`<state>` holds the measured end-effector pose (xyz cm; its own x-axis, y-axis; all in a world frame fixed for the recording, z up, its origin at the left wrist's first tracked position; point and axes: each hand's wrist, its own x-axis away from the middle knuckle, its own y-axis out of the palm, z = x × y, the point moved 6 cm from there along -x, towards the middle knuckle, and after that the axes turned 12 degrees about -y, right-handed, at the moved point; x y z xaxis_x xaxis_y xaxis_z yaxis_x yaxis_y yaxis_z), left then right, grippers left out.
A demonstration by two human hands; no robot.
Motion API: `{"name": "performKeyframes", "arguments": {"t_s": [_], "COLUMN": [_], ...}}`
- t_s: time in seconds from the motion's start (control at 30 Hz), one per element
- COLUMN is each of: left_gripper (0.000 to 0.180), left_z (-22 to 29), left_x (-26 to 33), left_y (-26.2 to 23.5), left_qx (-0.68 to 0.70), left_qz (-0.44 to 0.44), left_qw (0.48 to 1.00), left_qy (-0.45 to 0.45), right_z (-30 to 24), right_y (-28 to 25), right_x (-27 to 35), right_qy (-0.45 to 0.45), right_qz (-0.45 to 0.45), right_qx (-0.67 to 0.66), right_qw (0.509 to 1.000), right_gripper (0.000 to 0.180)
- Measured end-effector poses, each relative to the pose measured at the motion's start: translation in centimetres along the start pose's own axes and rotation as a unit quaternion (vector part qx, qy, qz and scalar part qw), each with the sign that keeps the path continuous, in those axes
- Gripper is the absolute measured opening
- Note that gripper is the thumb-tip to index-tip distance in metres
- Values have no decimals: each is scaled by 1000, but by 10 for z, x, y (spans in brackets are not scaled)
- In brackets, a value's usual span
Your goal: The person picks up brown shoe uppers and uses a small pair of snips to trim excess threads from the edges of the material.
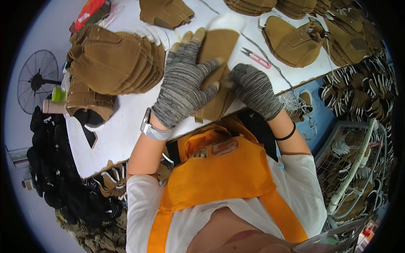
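A brown shoe upper [218, 47] with a white toe edge lies on the white table in front of me. My left hand [183, 82], in a grey striped glove with bare-looking fingertips, rests on its left side with the fingers spread. At its right edge my right hand [254, 90], gloved the same way, is curled with the fingers closed on the upper's edge; the fingertips are partly hidden. Pink-handled thread snips [257, 58] lie just beyond the right hand, beside a dark cord [270, 57].
A stack of brown uppers [112, 63] stands at the left, with more uppers [295, 42] at the back right. The white table [114, 143] ends close to my body. A wire basket [350, 168] of pieces stands at the right, and a black fan [38, 81] at the far left.
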<state>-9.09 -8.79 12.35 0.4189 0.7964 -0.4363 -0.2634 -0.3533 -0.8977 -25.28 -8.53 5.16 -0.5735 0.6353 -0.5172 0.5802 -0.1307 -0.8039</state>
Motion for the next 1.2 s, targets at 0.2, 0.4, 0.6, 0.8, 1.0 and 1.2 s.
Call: {"name": "performKeyframes", "arguments": {"t_s": [0.2, 0.4, 0.6, 0.8, 1.0, 1.2], "left_gripper": [72, 84, 82, 78, 79, 79], "left_z": [-10, -15, -18, -16, -23, -25], "left_x": [26, 32, 38, 44, 49, 53], "left_y": [35, 65, 68, 70, 79, 82], "left_qx": [-32, -48, -15, 19, 37, 63], "left_qz": [-93, -203, -159, -111, -76, -50], "left_qw": [990, 974, 982, 989, 992, 991], "left_qy": [-105, -83, -96, -96, -99, -104], "right_z": [-7, -4, -13, -17, -15, -7], "right_y": [-6, 0, 9, 22, 25, 20], "right_x": [-2, -22, -45, -57, -60, -53], "right_qy": [9, -37, -67, -66, -83, 23], "right_qz": [34, -155, -285, -348, -344, -288], "right_qx": [-36, 67, 141, 201, 137, 93], "right_qw": [999, 985, 946, 913, 925, 953], "right_gripper": [16, 18, 17, 19, 24, 29]}}
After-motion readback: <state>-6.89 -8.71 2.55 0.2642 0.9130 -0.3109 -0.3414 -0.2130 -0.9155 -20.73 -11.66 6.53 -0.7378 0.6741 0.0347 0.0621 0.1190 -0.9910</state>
